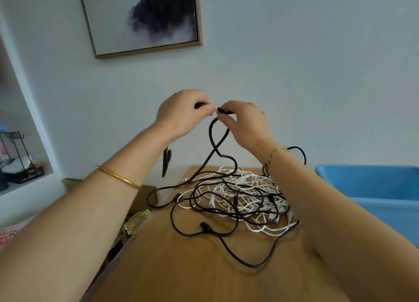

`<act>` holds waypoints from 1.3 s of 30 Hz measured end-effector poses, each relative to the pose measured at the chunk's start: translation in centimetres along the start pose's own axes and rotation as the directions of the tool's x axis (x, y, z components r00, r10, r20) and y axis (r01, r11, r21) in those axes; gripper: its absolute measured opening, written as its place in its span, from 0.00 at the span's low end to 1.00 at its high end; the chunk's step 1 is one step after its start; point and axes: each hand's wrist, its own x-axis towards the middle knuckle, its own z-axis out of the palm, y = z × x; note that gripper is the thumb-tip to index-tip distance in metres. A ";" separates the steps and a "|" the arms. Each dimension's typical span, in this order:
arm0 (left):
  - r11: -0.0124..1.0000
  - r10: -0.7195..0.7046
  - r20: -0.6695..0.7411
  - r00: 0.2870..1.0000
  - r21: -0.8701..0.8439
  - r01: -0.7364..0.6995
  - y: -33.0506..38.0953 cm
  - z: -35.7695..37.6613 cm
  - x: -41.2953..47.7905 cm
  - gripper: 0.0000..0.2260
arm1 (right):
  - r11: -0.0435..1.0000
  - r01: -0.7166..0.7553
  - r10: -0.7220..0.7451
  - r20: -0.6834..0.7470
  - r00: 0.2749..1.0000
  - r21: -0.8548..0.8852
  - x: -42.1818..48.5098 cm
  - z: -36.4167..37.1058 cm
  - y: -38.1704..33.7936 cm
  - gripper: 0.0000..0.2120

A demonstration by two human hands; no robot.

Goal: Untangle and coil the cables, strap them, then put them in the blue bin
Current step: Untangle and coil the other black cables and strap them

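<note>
Nearest the camera, two forearms rise from the lower corners, a gold bangle [118, 178] on the left, a twisted bracelet [275, 154] on the right. Above the wooden table [181, 267], the left hand [181, 113] and right hand [247, 124] almost meet, each pinching the black cable [213, 138] between thumb and fingertips. A loop of it hangs below them and runs down into the tangle of black and white cables [238, 195]. A black plug [166, 161] dangles under the left wrist. This looks like untangling, barely begun. Next, the black run likely needs feeding free of the heap before coiling. The blue bin [374, 183] sits to the right.
</note>
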 end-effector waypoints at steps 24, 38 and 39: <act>0.723 -0.266 0.416 0.870 -0.511 0.466 -1.1 1.0 -1.4 0.12 | 0.953 0.053 -0.074 -0.062 0.995 -0.297 -0.5 1.6 0.2 0.18; 0.233 -0.188 0.429 0.883 -0.854 0.465 -4.5 1.0 -4.0 0.11 | 0.962 -0.218 0.248 -0.203 0.947 0.162 4.1 -0.1 2.2 0.12; 0.141 -0.165 0.412 0.896 -0.890 0.435 -3.9 0.7 -3.6 0.12 | 0.959 -0.248 0.269 -0.174 0.947 0.134 4.2 0.2 2.4 0.12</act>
